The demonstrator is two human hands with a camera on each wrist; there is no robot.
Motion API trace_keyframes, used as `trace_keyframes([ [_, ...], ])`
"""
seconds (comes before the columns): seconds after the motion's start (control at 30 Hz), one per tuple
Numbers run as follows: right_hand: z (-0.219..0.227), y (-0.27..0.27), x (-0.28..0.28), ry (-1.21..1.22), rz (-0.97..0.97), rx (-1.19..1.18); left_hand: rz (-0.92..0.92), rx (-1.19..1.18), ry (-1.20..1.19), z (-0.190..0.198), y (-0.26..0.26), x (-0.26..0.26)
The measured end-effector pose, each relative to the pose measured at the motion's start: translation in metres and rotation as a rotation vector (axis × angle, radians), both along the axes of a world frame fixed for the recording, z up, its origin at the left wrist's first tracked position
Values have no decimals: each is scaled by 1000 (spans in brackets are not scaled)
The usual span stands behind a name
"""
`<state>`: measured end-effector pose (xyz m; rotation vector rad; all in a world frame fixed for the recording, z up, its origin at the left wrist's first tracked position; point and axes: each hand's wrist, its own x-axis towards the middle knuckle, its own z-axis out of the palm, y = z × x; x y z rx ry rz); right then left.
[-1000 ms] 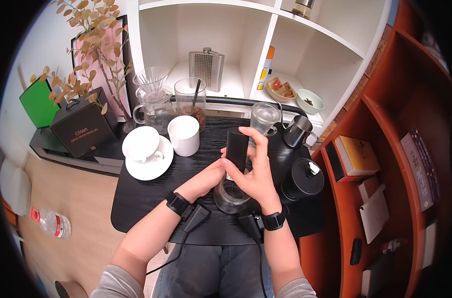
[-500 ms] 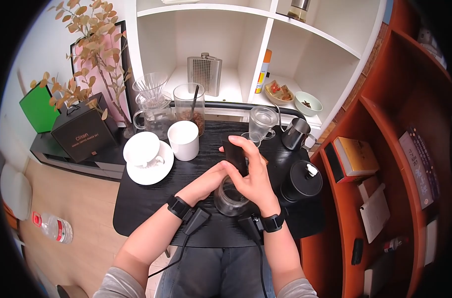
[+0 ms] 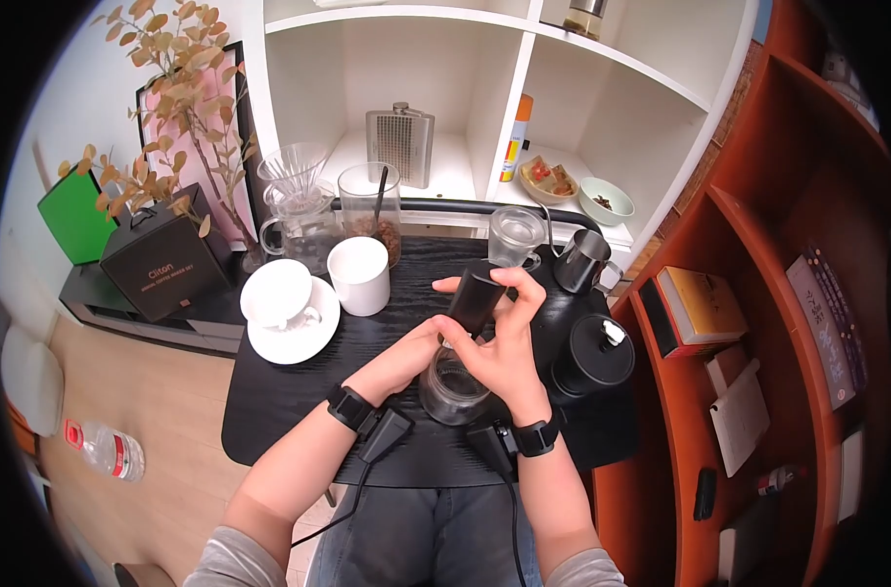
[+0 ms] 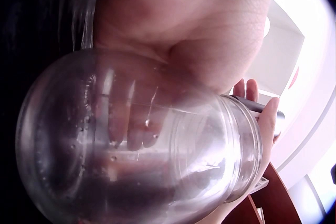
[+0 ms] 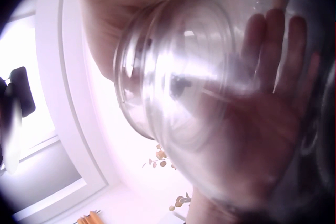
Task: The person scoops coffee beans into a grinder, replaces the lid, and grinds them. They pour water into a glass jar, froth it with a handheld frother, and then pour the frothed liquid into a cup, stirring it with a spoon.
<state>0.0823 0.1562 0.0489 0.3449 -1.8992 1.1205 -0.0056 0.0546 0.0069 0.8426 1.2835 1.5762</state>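
Observation:
A clear glass jar (image 3: 452, 399) stands on the black table, its open mouth facing up. My left hand (image 3: 406, 360) holds the jar round its far side; its fingers show through the glass in the left wrist view (image 4: 131, 124). Over the jar's mouth, my right hand (image 3: 509, 357) grips a slim black rectangular object (image 3: 477, 298) between thumb and fingers, tilted. One end of that object (image 4: 252, 106) shows beyond the jar's rim in the left wrist view. Small droplets dot the jar wall. The exact kind of the black object cannot be made out.
A black hand grinder (image 3: 594, 357) and a steel pitcher (image 3: 576, 262) stand to the right, a glass mug (image 3: 516, 240) behind. On the left are a white mug (image 3: 359, 279), a white cup (image 3: 277, 293) on a saucer (image 3: 303, 347), a glass carafe (image 3: 308, 240) and a bean canister (image 3: 370, 205).
In my right hand the black object has turned, from broad face toward me, to nearly edge-on, then partly back and tilted. The left hand and the jar have stayed in place.

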Motion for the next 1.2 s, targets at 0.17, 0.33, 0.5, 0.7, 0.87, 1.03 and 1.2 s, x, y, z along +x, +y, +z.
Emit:
trace_keyframes([
  [0.17,2,2,2,-185,82,-112,-10,7,44,6,-3,0],
  [0.33,8,0,4,-221,87,-76,22,50,19,4,-2,3],
  [0.5,3,3,0,-103,9,132,-7,11,-3,5,-3,1],
  [0.7,-5,4,-1,-60,-51,130,30,26,-3,1,-2,2],
  [0.87,-11,5,-5,6,-67,96,41,49,1,-1,0,3],
  [1.03,-9,4,-5,21,-62,67,33,14,-31,7,-2,4],
  [1.2,-1,-2,0,-64,27,-94,-10,-10,4,11,-2,3],
])
